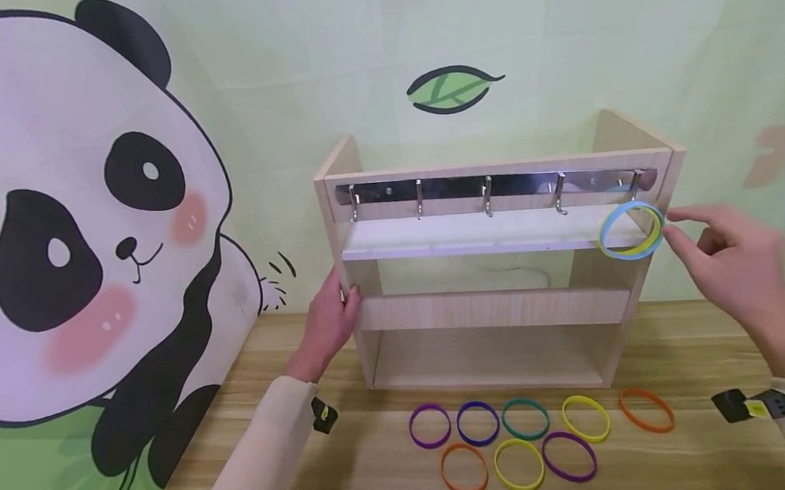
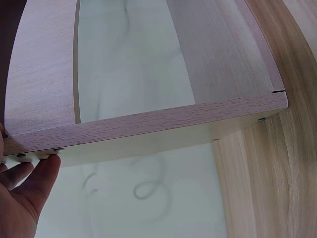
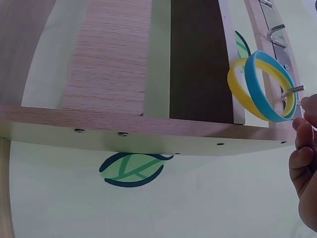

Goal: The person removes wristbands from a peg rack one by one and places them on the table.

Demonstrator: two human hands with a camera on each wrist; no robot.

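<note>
A light blue silicone wristband [image 1: 616, 214] is pinched at its right edge between the thumb and forefinger of my right hand [image 1: 740, 253]. Against it lies a yellow wristband [image 3: 237, 88]; whether the fingers also hold that one cannot be told. Both are at the rightmost hook [image 1: 636, 183] of a metal hook rail, and in the right wrist view the hook's tip shows inside the rings. My left hand [image 1: 329, 317] grips the left side panel of the wooden shelf [image 1: 440, 311], thumb at the front edge and fingers [image 2: 43, 181] on the outer face.
Several wristbands lie in two rows on the wood-grain table before the shelf, among them a teal one [image 1: 525, 419] and an orange one [image 1: 647, 410]. Other hooks, such as the middle hook [image 1: 489, 196], line the rail. Behind hangs a panda-print cloth [image 1: 269, 116].
</note>
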